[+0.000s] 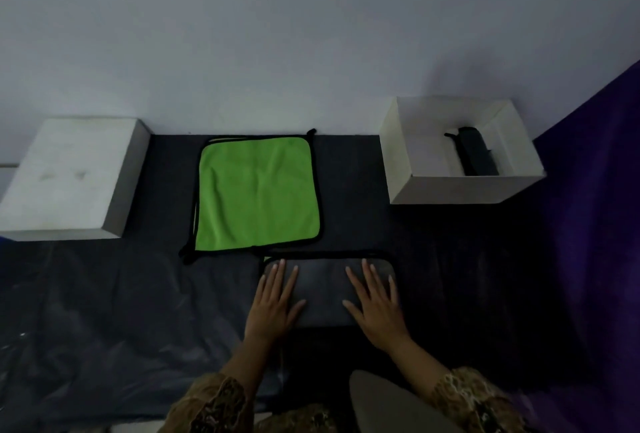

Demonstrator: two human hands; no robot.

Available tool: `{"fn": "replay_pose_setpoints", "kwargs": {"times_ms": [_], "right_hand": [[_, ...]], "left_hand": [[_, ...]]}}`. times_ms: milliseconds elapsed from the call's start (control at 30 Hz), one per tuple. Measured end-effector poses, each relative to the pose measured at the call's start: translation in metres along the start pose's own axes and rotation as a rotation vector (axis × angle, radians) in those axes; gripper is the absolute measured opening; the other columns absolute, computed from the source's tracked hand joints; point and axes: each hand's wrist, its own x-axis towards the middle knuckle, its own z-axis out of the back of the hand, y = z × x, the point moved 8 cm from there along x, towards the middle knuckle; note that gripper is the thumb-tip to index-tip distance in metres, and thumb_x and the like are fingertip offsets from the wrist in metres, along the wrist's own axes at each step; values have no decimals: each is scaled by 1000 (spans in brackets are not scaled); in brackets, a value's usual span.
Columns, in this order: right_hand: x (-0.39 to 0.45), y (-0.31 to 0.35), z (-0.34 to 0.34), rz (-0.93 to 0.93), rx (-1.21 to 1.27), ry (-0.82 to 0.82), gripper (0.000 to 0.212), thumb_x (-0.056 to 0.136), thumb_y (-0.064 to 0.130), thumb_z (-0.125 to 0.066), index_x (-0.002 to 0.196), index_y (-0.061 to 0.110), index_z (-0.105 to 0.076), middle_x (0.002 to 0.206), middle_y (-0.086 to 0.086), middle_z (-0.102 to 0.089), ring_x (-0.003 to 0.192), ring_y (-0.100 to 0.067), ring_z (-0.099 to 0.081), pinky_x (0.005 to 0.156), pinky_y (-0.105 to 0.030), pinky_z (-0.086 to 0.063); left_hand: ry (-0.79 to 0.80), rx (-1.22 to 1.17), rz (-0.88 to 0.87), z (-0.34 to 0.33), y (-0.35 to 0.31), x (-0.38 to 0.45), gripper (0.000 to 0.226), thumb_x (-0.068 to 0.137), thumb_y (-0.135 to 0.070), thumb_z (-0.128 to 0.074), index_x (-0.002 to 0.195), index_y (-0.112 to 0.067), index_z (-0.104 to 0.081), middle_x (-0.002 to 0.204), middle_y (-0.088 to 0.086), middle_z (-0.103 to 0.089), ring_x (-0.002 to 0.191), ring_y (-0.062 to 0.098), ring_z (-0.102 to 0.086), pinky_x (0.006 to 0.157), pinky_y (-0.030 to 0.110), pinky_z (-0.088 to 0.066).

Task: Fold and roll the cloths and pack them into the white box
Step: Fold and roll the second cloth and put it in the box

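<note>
Here both hands, left [275, 297] and right [375, 301], press flat, fingers straight, on the grey cloth [325, 289] (folded, near the green cloth [258, 192]); uneven pressure could skew its roll for the white box [464, 186].

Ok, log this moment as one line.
left hand, right hand: flat on grey cloth | white box: one rolled cloth | green cloth: waiting

A plain room in a home is presenting itself, dimly lit, with a bare pale wall [311, 34] rising behind a dark sheet [104, 311] spread as a work surface and a purple fabric [595, 224] hanging at the right.
</note>
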Motion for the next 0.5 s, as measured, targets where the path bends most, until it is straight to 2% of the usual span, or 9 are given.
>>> {"fn": "replay_pose_setpoints", "kwargs": {"times_ms": [100,133,200,233,267,333,367,433,500], "right_hand": [[6,-9,-7,10,-14,94,71,90,66,-19,148,37,9,161,2,12,150,-19,4,119,-47,5],[7,-11,-5,7,20,113,70,91,64,-22,148,39,10,161,4,14,150,-16,7,120,-47,3],[7,-17,10,-88,152,30,65,93,53,-39,151,35,-15,162,1,-5,150,-18,-9,117,-47,-14],[4,-26,22,-202,230,-65,61,91,47,-50,147,30,-31,159,-3,-20,145,-22,-23,112,-46,-23],[-3,-39,32,-357,310,-149,58,87,41,-59,140,26,-41,152,-6,-32,138,-27,-33,107,-46,-30],[-21,-66,33,-652,466,-202,56,81,35,-68,130,20,-47,141,-12,-41,127,-33,-41,101,-48,-36],[-28,-73,31,-712,517,-190,56,80,34,-70,127,17,-47,137,-14,-43,124,-34,-43,99,-48,-39],[-32,-77,26,-666,637,-157,54,81,31,-71,123,10,-45,128,-16,-49,117,-34,-49,95,-48,-45],[-34,-76,24,-630,793,-136,54,80,25,-74,121,5,-43,124,-18,-51,111,-32,-54,93,-44,-49]], "left_hand": [[-17,10,27,3,0,1,74,93,-58,-10,135,-13,-50,142,22,-48,130,37,-48,116,32,-8],[-38,16,25,5,-2,1,76,93,-59,-8,136,-13,-50,142,22,-46,131,38,-47,116,33,-8],[-70,-17,50,9,-4,2,81,88,-62,-4,140,-14,-43,148,22,-37,138,38,-37,120,35,-6],[-63,-58,80,11,-5,4,83,86,-63,-4,141,-14,-42,150,22,-34,140,39,-33,121,39,-10],[-63,-120,104,14,-7,5,83,87,-62,-7,137,-9,-47,147,26,-38,138,42,-35,119,44,-21],[-93,-221,124,20,-13,7,75,94,-54,-18,118,2,-60,127,31,-54,119,47,-51,107,50,-40],[-99,-251,139,21,-16,7,64,96,-46,-25,111,4,-62,118,31,-58,110,46,-54,102,48,-43],[-58,-326,158,18,-28,9,40,98,-26,-38,102,7,-61,106,31,-59,102,42,-54,95,44,-40],[-14,-494,179,11,-42,10,28,98,-15,-43,96,8,-60,101,30,-62,97,40,-58,90,44,-40]]}}
